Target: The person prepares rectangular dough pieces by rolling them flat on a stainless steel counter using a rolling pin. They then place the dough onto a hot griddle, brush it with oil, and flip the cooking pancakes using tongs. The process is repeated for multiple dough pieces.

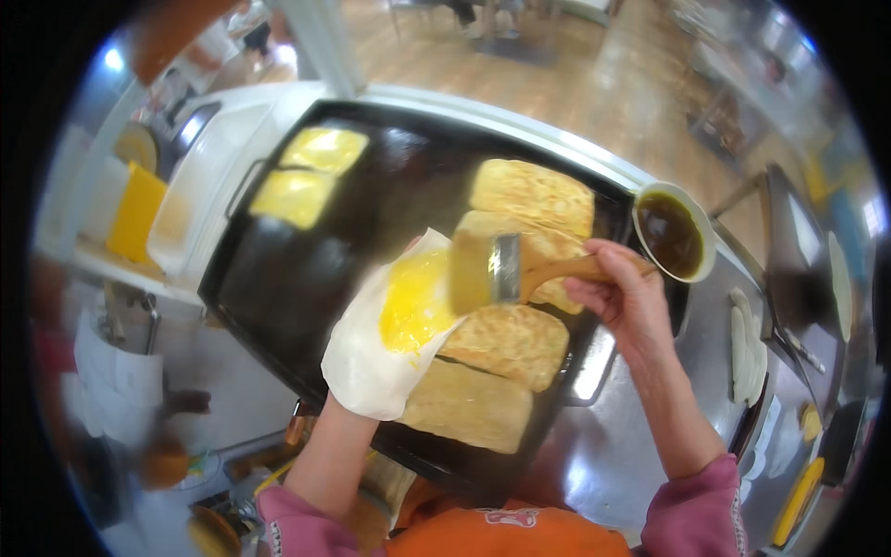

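A sheet of raw white dough (365, 355) drapes over my left hand (344, 426), hiding most of it; only the wrist and a fingertip show. Yellow beaten egg (416, 303) is spread on the dough's upper right part. My right hand (623, 289) grips the wooden handle of a wide flat brush (505, 270) with a metal ferrule. Its bristles are at the dough's right edge; whether they touch it, I cannot tell. Below both hands is a black griddle (278, 299), with several browned flatbreads (508, 341) on its right side.
Two yellow egg-coated pieces (296, 197) lie at the griddle's far left. A white bowl of brown liquid (672, 233) stands by its right corner. Strips of pale dough (745, 351) rest on the metal counter (598, 452) at right. A white tub (202, 188) stands left.
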A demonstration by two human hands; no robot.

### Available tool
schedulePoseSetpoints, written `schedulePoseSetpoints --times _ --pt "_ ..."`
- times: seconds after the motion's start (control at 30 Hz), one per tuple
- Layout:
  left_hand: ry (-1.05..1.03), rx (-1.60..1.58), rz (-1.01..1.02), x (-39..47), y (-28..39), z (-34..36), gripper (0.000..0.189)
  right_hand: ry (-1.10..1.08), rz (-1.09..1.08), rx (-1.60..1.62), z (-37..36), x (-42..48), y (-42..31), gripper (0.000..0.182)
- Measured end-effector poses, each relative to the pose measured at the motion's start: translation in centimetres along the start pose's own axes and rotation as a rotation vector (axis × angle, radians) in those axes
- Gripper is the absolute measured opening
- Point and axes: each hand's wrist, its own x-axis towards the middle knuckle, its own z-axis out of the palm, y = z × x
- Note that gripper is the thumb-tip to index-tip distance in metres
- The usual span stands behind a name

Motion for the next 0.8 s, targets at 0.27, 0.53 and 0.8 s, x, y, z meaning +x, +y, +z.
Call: schedulePoseSetpoints --times 0.27,0.53,0.8 --pt "0.253 -1.404 -0.746 -3.0 -12.4 -4.0 0.05 -0.496 -0.405 -0.756 17.3 -2.2 5.4 0.021" --pt "0.056 -1.971 -1.003 -3.4 -19.1 -11.8 0.046 -0.636 0.176 -0.319 26.8 1.8 4.9 0.025" --pt "-0.017 -2.354 -0.785 -5.2 -23.6 -12.0 0.046 -0.303 0.01 -0.318 22.4 8.6 7.0 0.025"
